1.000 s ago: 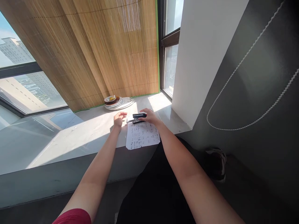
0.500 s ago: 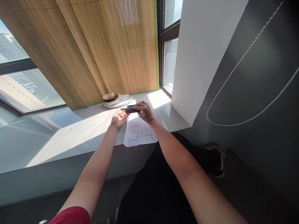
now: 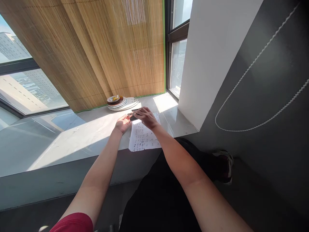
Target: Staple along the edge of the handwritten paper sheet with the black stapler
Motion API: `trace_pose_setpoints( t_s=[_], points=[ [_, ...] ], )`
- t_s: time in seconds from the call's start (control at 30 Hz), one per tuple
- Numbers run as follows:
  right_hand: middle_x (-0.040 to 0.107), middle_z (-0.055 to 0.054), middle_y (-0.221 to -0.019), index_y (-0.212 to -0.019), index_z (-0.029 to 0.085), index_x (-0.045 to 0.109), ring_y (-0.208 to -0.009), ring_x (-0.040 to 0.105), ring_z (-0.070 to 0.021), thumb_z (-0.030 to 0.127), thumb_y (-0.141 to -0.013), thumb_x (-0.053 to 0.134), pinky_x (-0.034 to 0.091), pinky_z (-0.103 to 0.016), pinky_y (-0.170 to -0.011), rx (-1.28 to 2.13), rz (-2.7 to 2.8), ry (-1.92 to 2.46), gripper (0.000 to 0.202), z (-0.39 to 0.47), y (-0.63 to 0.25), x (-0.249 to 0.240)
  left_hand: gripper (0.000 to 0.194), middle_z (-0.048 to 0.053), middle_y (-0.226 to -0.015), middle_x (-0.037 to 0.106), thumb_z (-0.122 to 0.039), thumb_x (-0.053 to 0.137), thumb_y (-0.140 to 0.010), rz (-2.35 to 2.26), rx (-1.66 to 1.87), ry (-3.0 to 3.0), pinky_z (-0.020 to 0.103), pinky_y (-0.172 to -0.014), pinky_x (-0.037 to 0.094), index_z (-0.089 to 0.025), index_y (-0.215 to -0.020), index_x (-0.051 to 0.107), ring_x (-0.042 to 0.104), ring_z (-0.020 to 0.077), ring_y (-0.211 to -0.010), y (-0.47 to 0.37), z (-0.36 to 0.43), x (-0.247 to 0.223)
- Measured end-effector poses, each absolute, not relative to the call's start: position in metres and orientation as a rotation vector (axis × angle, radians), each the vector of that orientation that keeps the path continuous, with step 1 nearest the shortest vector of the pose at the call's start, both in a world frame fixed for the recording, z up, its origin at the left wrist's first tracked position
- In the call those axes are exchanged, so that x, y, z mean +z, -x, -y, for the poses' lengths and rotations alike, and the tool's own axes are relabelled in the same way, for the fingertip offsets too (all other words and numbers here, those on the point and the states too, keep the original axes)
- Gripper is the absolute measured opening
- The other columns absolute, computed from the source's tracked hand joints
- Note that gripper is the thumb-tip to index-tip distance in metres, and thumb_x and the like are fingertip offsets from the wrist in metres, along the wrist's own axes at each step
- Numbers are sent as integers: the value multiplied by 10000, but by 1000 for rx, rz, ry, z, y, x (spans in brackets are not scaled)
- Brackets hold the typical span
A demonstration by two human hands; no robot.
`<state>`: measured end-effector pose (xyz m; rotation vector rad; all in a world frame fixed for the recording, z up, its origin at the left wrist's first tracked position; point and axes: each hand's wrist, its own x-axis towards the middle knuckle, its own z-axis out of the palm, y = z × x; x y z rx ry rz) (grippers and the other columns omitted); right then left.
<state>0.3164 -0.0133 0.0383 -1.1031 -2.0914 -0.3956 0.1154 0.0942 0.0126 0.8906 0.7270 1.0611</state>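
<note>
My right hand (image 3: 147,117) is wrapped from above round a black stapler (image 3: 134,118). The stapler's upper and lower parts look apart at the front, where a small metal piece shows. My left hand (image 3: 123,123) is turned palm up at the stapler's front end, its fingers stretched out toward it. Whether its fingertips touch the stapler is hard to make out. Below both hands, a white sheet of paper (image 3: 138,138) with handwritten marks lies on the window ledge (image 3: 96,129), its near edge at the ledge's edge.
Behind my hands stands a stack of plates (image 3: 117,103) with a small dish on top. A bamboo blind (image 3: 116,51) hangs over the window behind it. To the right are a white wall corner (image 3: 210,48) and a looped bead cord (image 3: 238,129).
My right hand has shifted slightly left along the stapler and now covers more of it. The stapler is tilted differently, its front closer to my left palm. The view has moved a little.
</note>
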Motion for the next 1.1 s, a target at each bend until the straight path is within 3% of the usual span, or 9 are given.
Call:
trace_pose_setpoints(
  t_s=[0.17,0.27,0.43,0.57,0.67,0.8,0.93,1.0,1.1],
  points=[
    [751,-59,-1248,-1220,298,783,-1240,589,-279,41,-1034,547,403,-470,-1154,-312,2026,1120,395,12,-317,35,294,147,-1201,753,-150,583,-1005,-746,1062,-931,423,-1062,655,-183,-1272,702,712,282,-1277,-115,-94,12],
    [764,-67,-1200,-1175,268,794,-1220,601,-282,-9,-962,586,436,-471,-1117,-187,1758,1212,406,11,-322,36,302,142,-1226,758,-74,600,-956,-756,1060,-954,398,-1098,641,-195,-1194,741,686,283,-1335,-117,-93,13],
    [783,-80,-1092,-1127,190,802,-1008,697,-236,144,-847,803,544,-366,-904,404,1468,1239,283,19,-344,43,252,134,-1290,761,-56,540,-1003,-775,1178,-985,326,-1079,627,-180,-1032,758,708,233,-1302,-118,-92,15],
    [799,-54,-987,-1040,181,831,-924,719,-208,153,-769,840,544,-322,-837,743,1654,1169,272,26,-362,42,121,143,-1180,797,-227,700,-1009,-863,1272,-1115,311,-869,659,-163,-1056,792,788,209,-1003,-118,-89,15],
    [800,-43,-956,-1008,190,844,-908,716,-210,132,-737,849,536,-313,-817,767,1740,1204,277,25,-366,37,237,115,-928,806,-367,861,-890,-859,1274,-1399,270,-619,583,-147,-973,834,703,150,-660,-120,-83,12],
    [799,-49,-971,-978,215,842,-968,709,-234,195,-781,884,538,-349,-900,599,1841,1287,203,23,-361,34,289,78,-791,778,-443,927,-780,-759,1223,-1672,281,-519,472,-174,-855,852,600,135,-558,-124,-73,11],
    [740,-85,-1361,-1187,276,808,-1319,605,-294,324,-983,761,460,-505,-1124,206,1885,1185,216,23,-346,36,268,59,-735,754,-437,953,-738,-767,1227,-1735,301,-534,460,-200,-792,843,587,149,-566,-125,-68,13],
    [696,-89,-1459,-1271,294,782,-1402,550,-304,295,-1026,704,421,-558,-1162,128,1946,1131,257,22,-338,36,265,50,-721,745,-436,966,-729,-738,1234,-1755,305,-547,468,-208,-779,840,586,151,-572,-125,-66,14],
    [715,-88,-1442,-1325,294,766,-1385,569,-289,238,-1031,680,420,-549,-1167,166,1988,1087,311,20,-331,35,283,43,-690,730,-456,975,-724,-727,1230,-1762,310,-553,471,-212,-763,836,575,149,-561,-124,-65,16]
  ],
)
